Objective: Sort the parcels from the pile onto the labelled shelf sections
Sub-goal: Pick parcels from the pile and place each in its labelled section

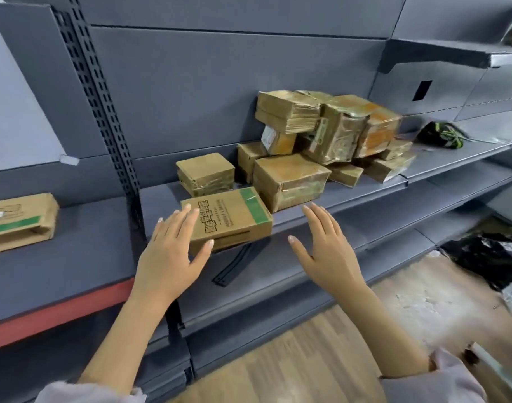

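Note:
A pile of several brown taped parcels lies on the grey shelf at centre right. In front of it a flat cardboard parcel with a green stripe and black print juts over the shelf's front edge. My left hand holds this parcel at its left end, straight fingers on top and thumb against the front face. To the parcel's right my right hand hovers open, fingers straight, touching nothing. A small square parcel sits just behind the striped one.
Another green-striped parcel lies on the left shelf section with a red front edge. A dark bag with green marks lies at the right. A lower shelf carries a black strip. Black bags lie on the floor.

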`<state>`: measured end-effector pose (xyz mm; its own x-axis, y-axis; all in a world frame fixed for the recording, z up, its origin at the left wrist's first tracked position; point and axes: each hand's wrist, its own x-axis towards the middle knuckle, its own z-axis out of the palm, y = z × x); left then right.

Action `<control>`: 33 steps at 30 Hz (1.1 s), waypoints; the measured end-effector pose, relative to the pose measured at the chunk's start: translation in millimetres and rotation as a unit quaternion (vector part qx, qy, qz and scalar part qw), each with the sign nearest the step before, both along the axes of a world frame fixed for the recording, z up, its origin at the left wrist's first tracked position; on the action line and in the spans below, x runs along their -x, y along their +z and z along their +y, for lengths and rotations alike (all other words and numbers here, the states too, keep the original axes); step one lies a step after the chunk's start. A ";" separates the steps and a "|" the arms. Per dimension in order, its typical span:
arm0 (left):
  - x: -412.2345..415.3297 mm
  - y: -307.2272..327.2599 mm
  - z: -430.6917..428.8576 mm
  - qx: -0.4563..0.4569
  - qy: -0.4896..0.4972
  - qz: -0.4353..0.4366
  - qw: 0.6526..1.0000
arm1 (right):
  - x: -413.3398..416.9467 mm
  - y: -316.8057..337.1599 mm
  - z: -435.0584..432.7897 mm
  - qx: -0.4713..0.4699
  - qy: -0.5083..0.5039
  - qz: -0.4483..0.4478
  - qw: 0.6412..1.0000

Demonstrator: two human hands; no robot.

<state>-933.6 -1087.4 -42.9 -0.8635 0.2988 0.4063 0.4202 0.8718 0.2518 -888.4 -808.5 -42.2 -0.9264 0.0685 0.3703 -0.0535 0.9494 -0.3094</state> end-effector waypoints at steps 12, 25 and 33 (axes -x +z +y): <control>-6.0 11.2 43.5 -0.019 0.037 -0.016 0.999 | 3.7 -8.5 46.8 0.061 -0.003 -0.020 0.998; 122.0 7.9 128.0 -0.050 -0.009 -0.003 0.999 | 108.6 16.8 126.0 0.045 -0.026 -0.001 0.999; 196.8 27.2 154.5 -0.069 -0.019 -0.003 0.997 | 183.9 37.0 133.8 0.073 -0.004 0.026 0.997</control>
